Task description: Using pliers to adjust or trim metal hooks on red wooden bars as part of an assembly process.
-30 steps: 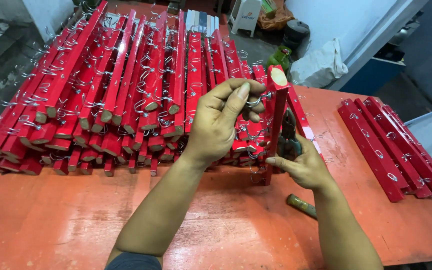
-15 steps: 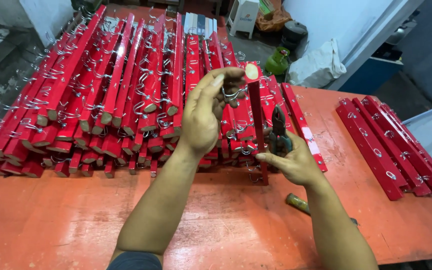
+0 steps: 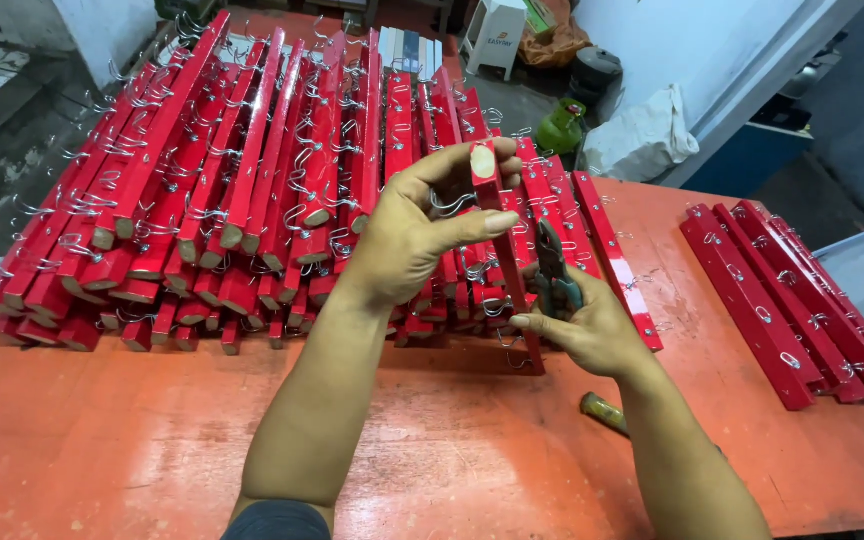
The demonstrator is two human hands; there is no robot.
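The left hand (image 3: 407, 235) stays clamped on the red bar's (image 3: 500, 235) top, now tilted toward 11 o'clock; the right hand (image 3: 587, 330) still grips pliers (image 3: 555, 270).

One head-worn camera looks steeply down and forward over the orange table (image 3: 102, 450). It sits close, with both forearms entering from the bottom edge.

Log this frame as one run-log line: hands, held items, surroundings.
left hand: grips top of upright red wooden bar | right hand: holds pliers, steadies bar low | behind: stacked red hooked bars | surface: orange table
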